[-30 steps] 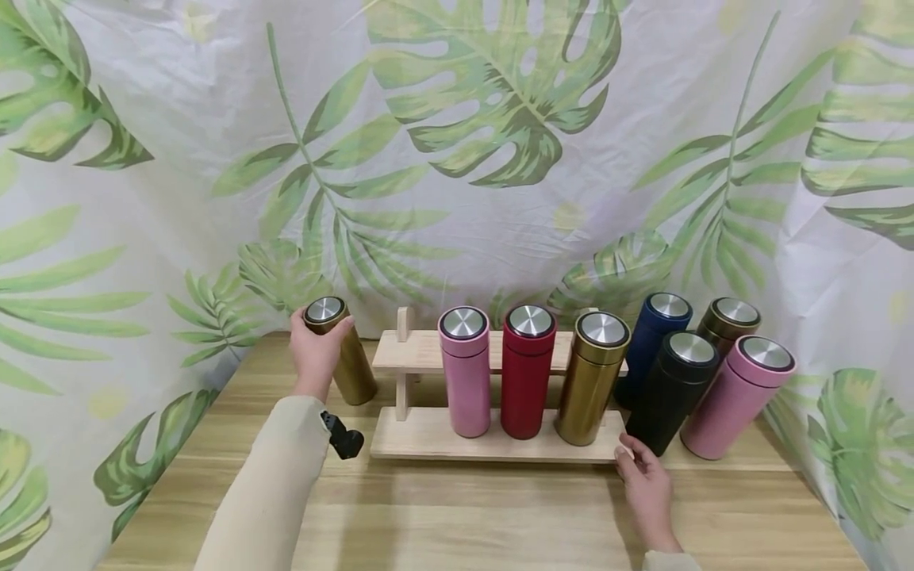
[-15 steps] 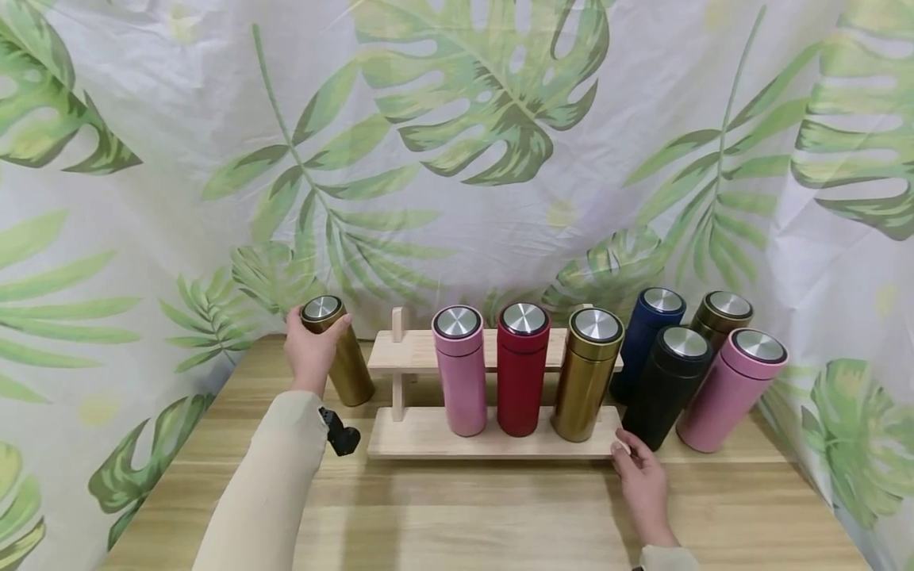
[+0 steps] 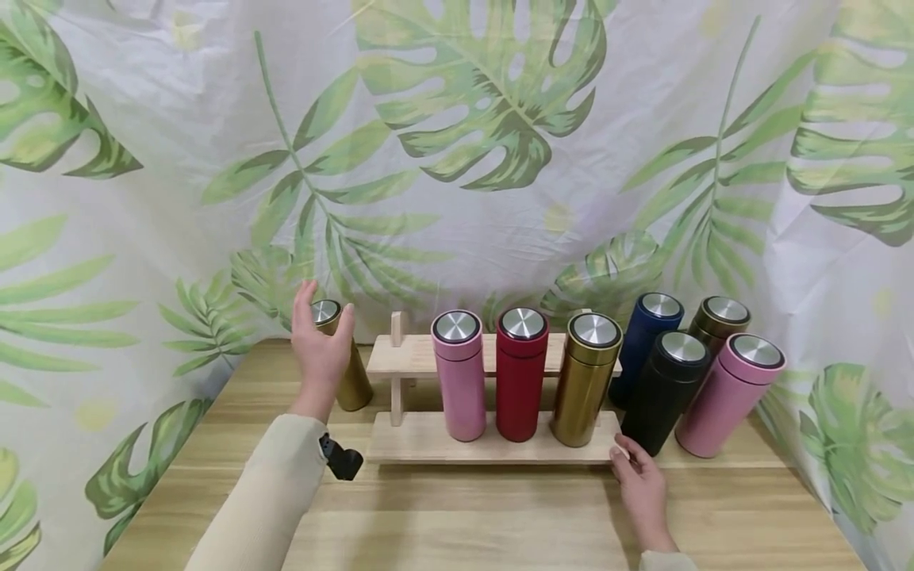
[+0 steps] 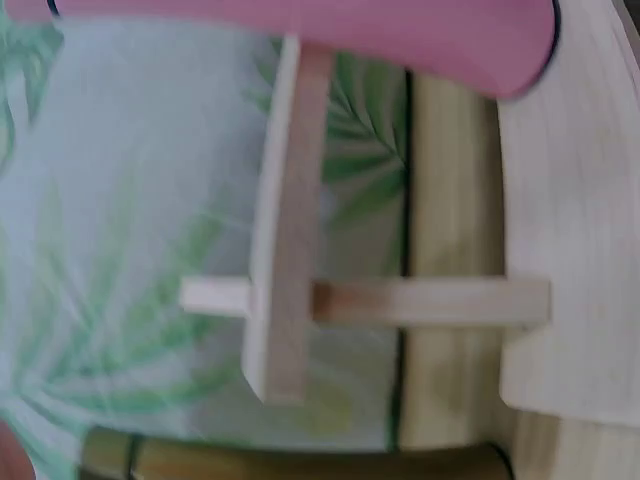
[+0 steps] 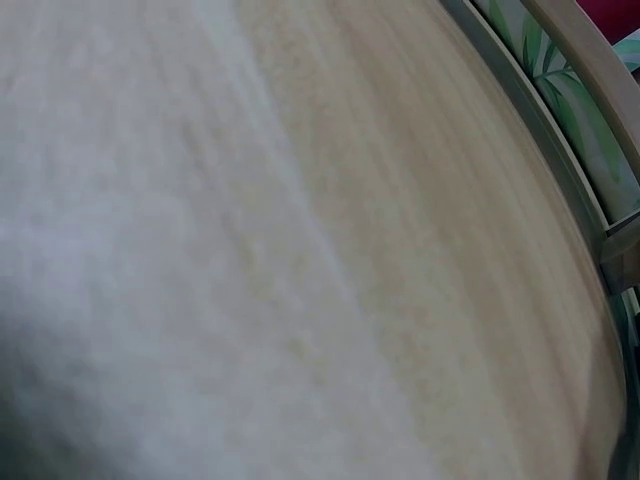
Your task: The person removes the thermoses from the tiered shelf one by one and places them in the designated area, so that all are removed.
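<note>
In the head view my left hand (image 3: 321, 349) is raised in front of a gold thermos bottle (image 3: 355, 382), its thumb and fingers spread apart around the lid's level. That bottle stands upright on the table left of a two-tier wooden rack (image 3: 421, 446). Its side also shows along the bottom of the left wrist view. My right hand (image 3: 643, 492) pinches the right front corner of the rack's lower shelf. Standing on that shelf are a pink thermos (image 3: 460, 388), a red thermos (image 3: 520, 388) and another gold thermos (image 3: 580, 396).
Right of the rack, close together, stand a blue thermos (image 3: 639, 341), a brown-gold thermos (image 3: 717, 325), a black thermos (image 3: 660, 404) and a pink thermos (image 3: 728, 404). A leaf-print cloth (image 3: 500, 222) hangs behind the wooden table (image 3: 457, 515).
My left hand has let go of the gold thermos at the left; its fingers have spread and lifted off the lid. The bottle stays standing. My right hand keeps its place at the rack corner.
</note>
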`<action>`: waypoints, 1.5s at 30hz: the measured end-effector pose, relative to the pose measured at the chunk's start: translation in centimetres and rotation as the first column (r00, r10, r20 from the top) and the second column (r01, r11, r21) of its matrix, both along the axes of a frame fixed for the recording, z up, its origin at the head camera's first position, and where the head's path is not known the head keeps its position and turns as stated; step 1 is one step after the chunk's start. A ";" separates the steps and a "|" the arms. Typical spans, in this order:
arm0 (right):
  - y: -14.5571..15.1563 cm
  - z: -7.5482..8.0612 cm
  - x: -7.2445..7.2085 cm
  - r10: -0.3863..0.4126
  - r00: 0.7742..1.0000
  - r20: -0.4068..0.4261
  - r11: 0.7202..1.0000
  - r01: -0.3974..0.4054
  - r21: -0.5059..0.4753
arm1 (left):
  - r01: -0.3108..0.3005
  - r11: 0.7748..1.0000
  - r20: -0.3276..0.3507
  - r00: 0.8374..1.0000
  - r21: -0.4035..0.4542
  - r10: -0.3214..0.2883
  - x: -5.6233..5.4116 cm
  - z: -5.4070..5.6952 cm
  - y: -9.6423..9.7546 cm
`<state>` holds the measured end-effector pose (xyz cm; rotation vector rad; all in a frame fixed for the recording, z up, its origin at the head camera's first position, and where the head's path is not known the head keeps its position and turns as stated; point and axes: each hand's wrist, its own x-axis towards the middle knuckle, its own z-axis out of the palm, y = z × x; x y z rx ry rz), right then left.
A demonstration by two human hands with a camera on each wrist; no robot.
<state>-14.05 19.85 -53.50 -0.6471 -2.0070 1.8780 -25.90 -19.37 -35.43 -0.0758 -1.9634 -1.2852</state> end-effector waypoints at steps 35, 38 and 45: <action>0.1 -0.2 0.2 0.011 1.000 0.009 1.000 -0.011 0.004 | 0.525 0.850 0.126 0.842 0.033 -0.525 4.4 -1.1 8.5; 0.1 -0.1 0.2 0.012 1.000 0.017 1.000 -0.012 0.011 | 0.543 0.838 0.141 0.826 0.056 -0.545 4.9 -0.7 9.2; 0.1 0.0 0.2 0.023 1.000 0.017 0.999 -0.024 0.036 | 0.536 0.842 0.151 0.829 0.062 -0.539 6.1 0.1 10.5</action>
